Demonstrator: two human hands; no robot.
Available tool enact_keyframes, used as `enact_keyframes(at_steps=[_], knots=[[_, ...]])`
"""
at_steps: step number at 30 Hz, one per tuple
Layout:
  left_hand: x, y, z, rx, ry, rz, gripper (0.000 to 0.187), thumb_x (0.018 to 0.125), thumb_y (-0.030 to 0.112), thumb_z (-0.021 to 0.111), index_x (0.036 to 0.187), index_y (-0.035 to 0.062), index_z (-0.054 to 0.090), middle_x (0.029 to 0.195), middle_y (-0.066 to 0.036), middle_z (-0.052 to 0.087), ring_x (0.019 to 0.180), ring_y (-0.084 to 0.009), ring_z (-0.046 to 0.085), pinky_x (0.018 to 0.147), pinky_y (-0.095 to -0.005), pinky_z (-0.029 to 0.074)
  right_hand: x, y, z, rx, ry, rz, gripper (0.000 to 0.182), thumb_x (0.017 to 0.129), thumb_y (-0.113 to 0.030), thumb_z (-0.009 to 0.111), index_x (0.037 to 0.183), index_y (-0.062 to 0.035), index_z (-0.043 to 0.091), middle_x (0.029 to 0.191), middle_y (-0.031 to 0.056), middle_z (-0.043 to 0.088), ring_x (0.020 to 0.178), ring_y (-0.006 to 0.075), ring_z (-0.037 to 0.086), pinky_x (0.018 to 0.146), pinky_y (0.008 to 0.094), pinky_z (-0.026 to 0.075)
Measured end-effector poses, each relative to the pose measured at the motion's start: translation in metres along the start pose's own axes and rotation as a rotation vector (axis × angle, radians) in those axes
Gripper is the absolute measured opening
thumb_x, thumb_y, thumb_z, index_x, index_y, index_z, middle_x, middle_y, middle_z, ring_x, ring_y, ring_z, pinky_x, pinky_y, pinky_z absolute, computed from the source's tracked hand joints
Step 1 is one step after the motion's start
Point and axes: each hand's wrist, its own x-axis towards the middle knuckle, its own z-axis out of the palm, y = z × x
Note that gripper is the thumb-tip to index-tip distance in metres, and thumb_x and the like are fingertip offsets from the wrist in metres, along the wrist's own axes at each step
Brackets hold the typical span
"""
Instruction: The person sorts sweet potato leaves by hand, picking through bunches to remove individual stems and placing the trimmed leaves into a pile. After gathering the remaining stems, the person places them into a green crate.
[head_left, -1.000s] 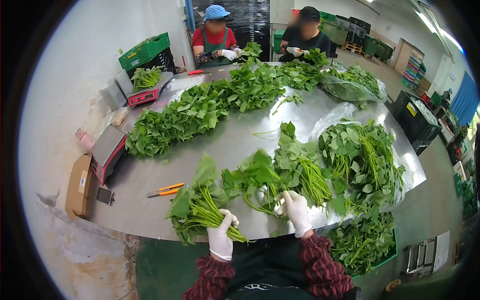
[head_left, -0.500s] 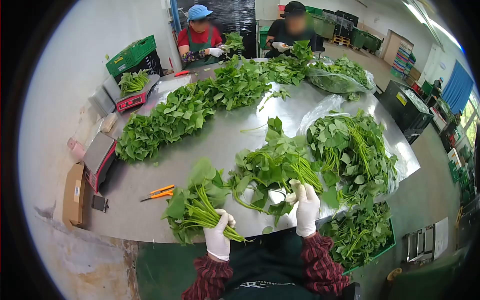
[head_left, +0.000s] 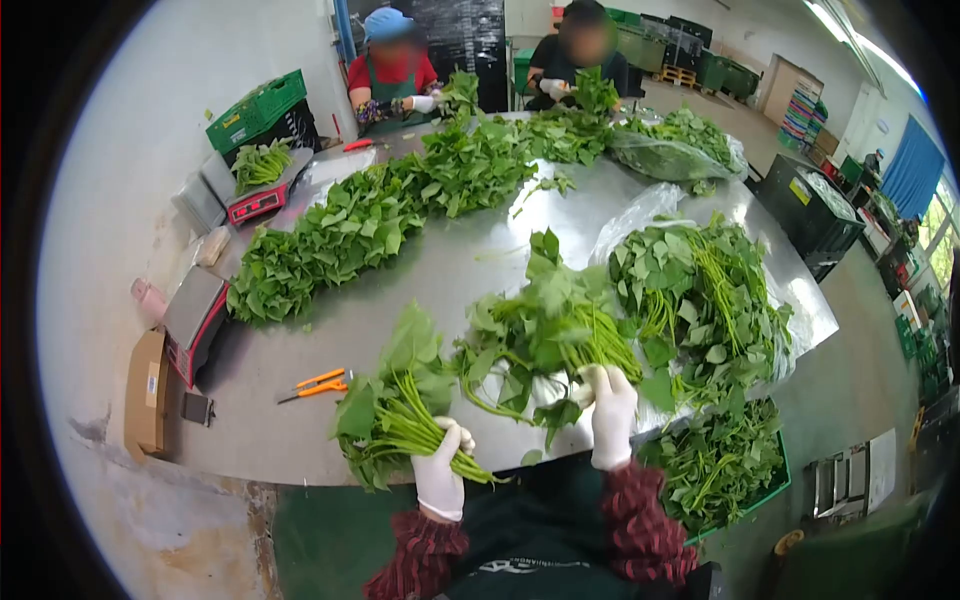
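A bundle of leafy green stems is gripped in my left hand, white-gloved, with the fingers wrapped round the lower stems and the cut ends poking out to the right. My right hand, gloved as well, has its fingers pressed together at the near edge of a loose pile of greens; whether a stem is between the fingertips is too small to tell. Orange-handled scissors lie on the metal table left of the bundle.
A long row of greens crosses the table. More greens lie on plastic at right, above a filled green crate. Two scales stand at left. Two co-workers handle greens across the table.
Both hands keep nearly the same positions. The view has shifted slightly, and a co-worker's blue-capped head is tilted lower.
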Motion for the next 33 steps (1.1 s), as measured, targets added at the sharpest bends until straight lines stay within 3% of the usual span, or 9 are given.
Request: enact_keyframes(at_steps=[8,10,14,16,19,22,23,26,33], knots=[[0.001,-0.004,-0.003,-0.002,0.005,-0.003,0.006,0.086,0.006,0.058,0.087,0.0052,0.052,0.074,-0.004,0.056,0.066,-0.013,0.052,0.061,-0.0253,0.042,-0.006,-0.004,0.007,0.134,0.059,-0.057,0.019,0.092,-0.012,0.049,0.09,0.0024,0.061,0.067,0.0062,0.061,0.052,0.0101,0.054,0.05,0.0214,0.042],[-0.002,-0.003,-0.003,-0.012,0.017,-0.023,0.006,0.086,0.006,0.057,0.087,0.0049,0.052,0.074,-0.004,0.056,0.066,-0.013,0.052,0.061,-0.0253,0.042,0.01,0.0,-0.01,-0.398,-0.227,0.236,0.019,0.092,-0.01,0.046,0.087,0.0013,0.06,0.061,0.0059,0.06,0.048,0.0099,0.053,0.047,0.0218,0.04],[0.0,-0.001,-0.006,0.049,0.033,-0.001,0.006,0.085,0.004,0.057,0.088,0.0037,0.052,0.074,-0.005,0.056,0.065,-0.0137,0.053,0.06,-0.0259,0.043,0.012,-0.024,-0.02,-0.115,0.39,-0.334,0.017,0.091,-0.009,0.048,0.083,0.0017,0.058,0.06,0.0082,0.06,0.048,0.0092,0.052,0.047,0.0237,0.039],[0.002,-0.007,-0.005,0.022,0.015,0.009,0.006,0.085,0.003,0.057,0.088,0.003,0.052,0.074,-0.005,0.057,0.064,-0.0142,0.053,0.061,-0.0259,0.043,0.027,-0.009,-0.037,-0.185,0.104,0.019,0.016,0.092,-0.008,0.047,0.086,0.0016,0.059,0.06,0.0068,0.06,0.047,0.0085,0.051,0.047,0.0221,0.039],[0.003,-0.012,-0.004,0.055,-0.01,-0.041,0.009,0.087,0.006,0.055,0.093,0.0072,0.05,0.075,-0.004,0.055,0.066,-0.0141,0.053,0.061,-0.0277,0.044,-0.002,-0.027,-0.013,-0.006,0.308,-0.179,0.017,0.091,-0.01,0.048,0.085,0.0003,0.06,0.059,0.0044,0.058,0.049,0.0078,0.05,0.049,0.0203,0.038],[0.001,-0.009,0.008,0.068,-0.028,0.004,0.006,0.084,0.001,0.056,0.088,0.003,0.053,0.075,-0.007,0.058,0.065,-0.0155,0.055,0.062,-0.0266,0.045,0.014,0.05,-0.028,-0.529,-0.023,-0.265,0.017,0.091,-0.009,0.048,0.086,0.0002,0.061,0.063,0.0057,0.059,0.049,0.0085,0.051,0.048,0.0212,0.039],[0.001,-0.008,0.009,0.001,-0.031,-0.031,0.005,0.084,0.001,0.057,0.087,0.0029,0.054,0.077,-0.007,0.06,0.066,-0.0147,0.056,0.063,-0.0265,0.045,0.001,0.012,-0.012,0.019,0.159,0.039,0.018,0.091,-0.01,0.048,0.087,0.0024,0.061,0.064,0.0064,0.059,0.049,0.0093,0.052,0.046,0.0227,0.039],[0.0,-0.004,0.012,0.125,-0.068,-0.019,0.007,0.086,0.004,0.055,0.091,0.0042,0.051,0.08,-0.008,0.059,0.066,-0.0156,0.054,0.063,-0.0284,0.044,-0.008,-0.025,-0.007,0.001,0.111,-0.109,0.022,0.093,-0.012,0.046,0.088,0.0047,0.06,0.063,0.0072,0.06,0.053,0.0081,0.053,0.051,0.0209,0.039],[0.023,-0.002,0.065,-0.062,-0.332,-0.152,0.006,0.087,0.001,0.052,0.093,0.0028,0.052,0.107,-0.014,0.059,0.092,-0.0204,0.061,0.078,-0.0326,0.049,-0.034,-0.029,0.004,0.214,-0.146,0.098,0.027,0.093,-0.017,0.047,0.086,0.0055,0.06,0.063,0.0061,0.06,0.051,0.0072,0.049,0.049,0.0194,0.037]])
